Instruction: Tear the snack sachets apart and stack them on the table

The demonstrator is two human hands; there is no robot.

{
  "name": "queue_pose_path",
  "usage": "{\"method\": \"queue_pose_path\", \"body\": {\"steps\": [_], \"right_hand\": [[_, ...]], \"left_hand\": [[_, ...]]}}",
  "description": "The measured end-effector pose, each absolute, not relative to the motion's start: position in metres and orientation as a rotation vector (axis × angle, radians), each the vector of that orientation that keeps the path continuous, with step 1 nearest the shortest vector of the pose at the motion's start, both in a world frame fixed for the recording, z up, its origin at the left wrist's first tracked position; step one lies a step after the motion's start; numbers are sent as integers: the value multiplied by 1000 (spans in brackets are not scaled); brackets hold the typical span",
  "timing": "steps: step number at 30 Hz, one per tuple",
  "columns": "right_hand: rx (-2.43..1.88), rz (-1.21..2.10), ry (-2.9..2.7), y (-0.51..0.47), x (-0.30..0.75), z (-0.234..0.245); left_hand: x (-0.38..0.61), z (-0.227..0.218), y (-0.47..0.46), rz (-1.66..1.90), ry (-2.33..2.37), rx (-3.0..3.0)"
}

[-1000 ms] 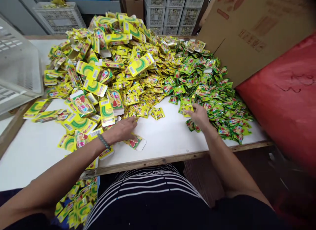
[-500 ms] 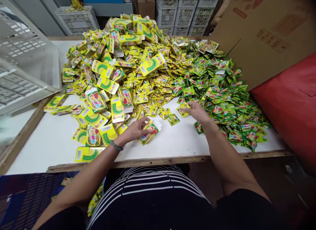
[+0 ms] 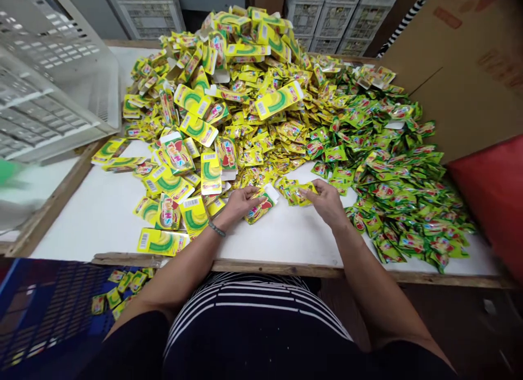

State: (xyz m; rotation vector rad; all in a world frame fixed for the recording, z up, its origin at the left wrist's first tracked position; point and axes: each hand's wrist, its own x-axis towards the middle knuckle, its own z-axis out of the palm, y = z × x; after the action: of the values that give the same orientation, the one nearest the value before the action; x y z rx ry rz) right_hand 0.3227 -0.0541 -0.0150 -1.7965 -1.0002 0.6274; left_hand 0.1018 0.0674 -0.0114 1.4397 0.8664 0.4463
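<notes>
My left hand (image 3: 242, 204) is closed around a small yellow-green carton (image 3: 261, 207) with a white flap standing open at its right end. To the right, my right hand (image 3: 327, 200) pinches a yellow candy sachet (image 3: 307, 194) just above the white tabletop. Another yellow sachet (image 3: 286, 189) lies against it, between the hands. Behind them spreads a heap of yellow sachets (image 3: 255, 151), with green sachets (image 3: 392, 192) piled on the right. Several yellow cartons (image 3: 167, 181) lie left of my left hand, and more cartons (image 3: 245, 29) top the heap.
A white plastic crate (image 3: 81, 91) leans at the left edge. A cardboard box (image 3: 461, 80) and a red surface (image 3: 490, 195) border the right. Below the table at left sits a blue basket (image 3: 61, 298) with several sachets. White crates (image 3: 333, 20) are stacked behind.
My right hand has drawn a little nearer the carton with a yellow sachet, over where a loose green sachet lay. The left hand still holds the carton. The whole view has shifted.
</notes>
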Motion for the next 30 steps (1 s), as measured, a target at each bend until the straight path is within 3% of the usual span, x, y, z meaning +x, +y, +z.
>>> {"method": "queue_pose_path", "body": {"steps": [6, 12, 23, 30], "right_hand": [[-1531, 572, -878, -16, 295, 1], [-1538, 843, -1036, -7, 289, -8], [-1522, 1054, -1167, -14, 312, 2], [-1409, 966, -824, -9, 294, -6]], "left_hand": [[100, -11, 73, 460, 848, 1519], [96, -9, 75, 524, 827, 1442], [105, -7, 69, 431, 867, 1576], [115, 0, 64, 382, 846, 1253]]}}
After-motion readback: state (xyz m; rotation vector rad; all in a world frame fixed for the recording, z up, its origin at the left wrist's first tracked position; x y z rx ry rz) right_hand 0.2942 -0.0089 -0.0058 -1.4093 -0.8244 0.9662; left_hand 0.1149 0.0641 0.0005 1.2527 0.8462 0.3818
